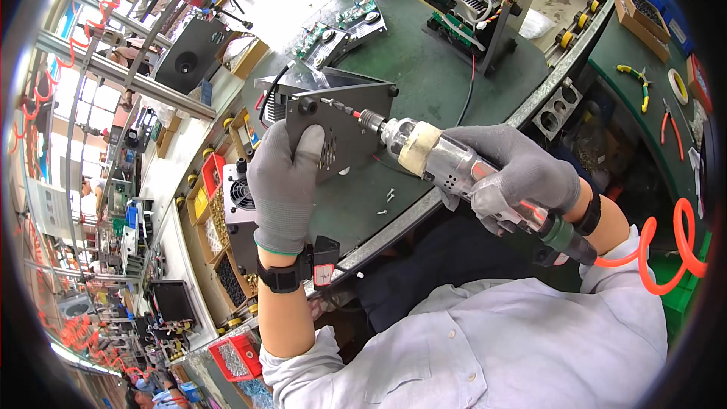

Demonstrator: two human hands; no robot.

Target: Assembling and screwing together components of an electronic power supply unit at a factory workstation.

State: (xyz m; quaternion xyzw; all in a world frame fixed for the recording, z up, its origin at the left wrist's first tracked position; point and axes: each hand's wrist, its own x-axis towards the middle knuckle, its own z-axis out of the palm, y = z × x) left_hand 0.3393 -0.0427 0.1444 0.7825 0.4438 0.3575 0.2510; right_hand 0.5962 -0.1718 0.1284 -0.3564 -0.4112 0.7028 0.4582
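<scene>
My right hand [522,174], in a grey glove, wraps round a clear-bodied pneumatic screwdriver [435,153] with tape about its front. The bit points left toward a black rubber foot on a dark metal panel [356,125]; whether the tip touches anything I cannot tell. My left hand [286,182], gloved too, grips the panel's near left corner beside that foot, thumb on the face and the other fingers partly hidden. The panel stands tilted, with vent slots, and belongs to a metal housing. Loose screws [388,198] lie on the green mat [424,91] below it.
An opened unit with boards and wires [473,11] stands at the far right of the mat. Circuit boards [341,30] lie behind the panel. Parts bins [208,220] line the left. Pliers [640,87] rest on the right bench, and an orange coiled air hose [666,246] trails from the screwdriver.
</scene>
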